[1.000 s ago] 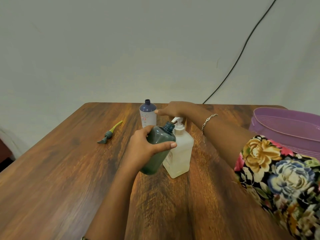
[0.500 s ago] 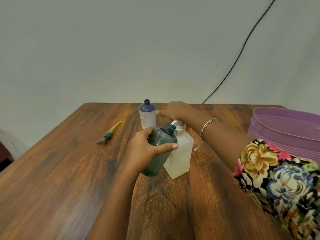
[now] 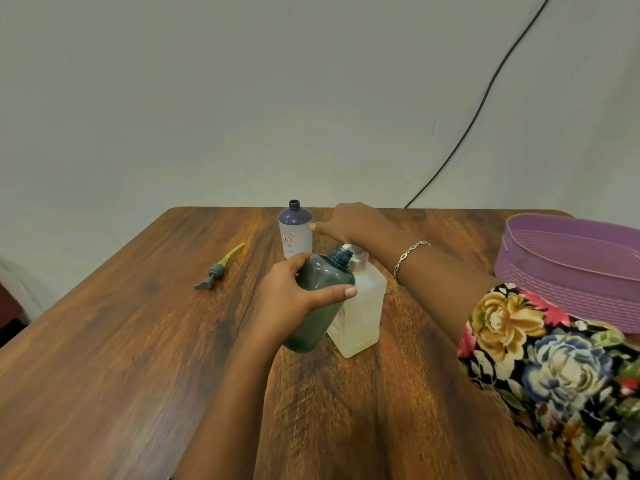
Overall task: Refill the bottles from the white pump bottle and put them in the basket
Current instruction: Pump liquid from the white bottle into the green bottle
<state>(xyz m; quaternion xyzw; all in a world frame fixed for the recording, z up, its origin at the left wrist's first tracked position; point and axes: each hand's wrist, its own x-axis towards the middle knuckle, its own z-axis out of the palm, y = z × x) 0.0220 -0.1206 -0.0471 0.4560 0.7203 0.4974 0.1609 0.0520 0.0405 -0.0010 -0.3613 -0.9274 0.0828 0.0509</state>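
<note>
The left hand (image 3: 294, 299) is gripping the dark green bottle (image 3: 325, 275) around its shoulder, thumb across the near face and fingers curled over the far side. It is holding the bottle tilted, base down towards the person and open neck pointing up and to the right. That neck is sitting right at the spout of the white pump bottle (image 3: 363, 306), which is standing upright on the bench (image 3: 138, 341), touching the green bottle's right side.

The right hand (image 3: 353, 223) is lying palm-down over the pump head (image 3: 353, 249), fingers stretched out flat towards the left and gripping nothing. It looks to be pressing, though whether any liquid is passing cannot be told.

The move in hand turns on the neck staying directly under the spout: the green bottle's long axis is leaning towards the pump, so each push should land inside the opening rather than on the wood.

An uncapped blue-and-white bottle (image 3: 295, 233) is standing just beyond the right hand's fingertips, apparently waiting its turn. A loose pump top (image 3: 216, 271) is lying on its side, well to the left. The purple basket (image 3: 554, 292) is sitting at the bench's right edge, nearer the right arm, with no bottle showing inside it.
</note>
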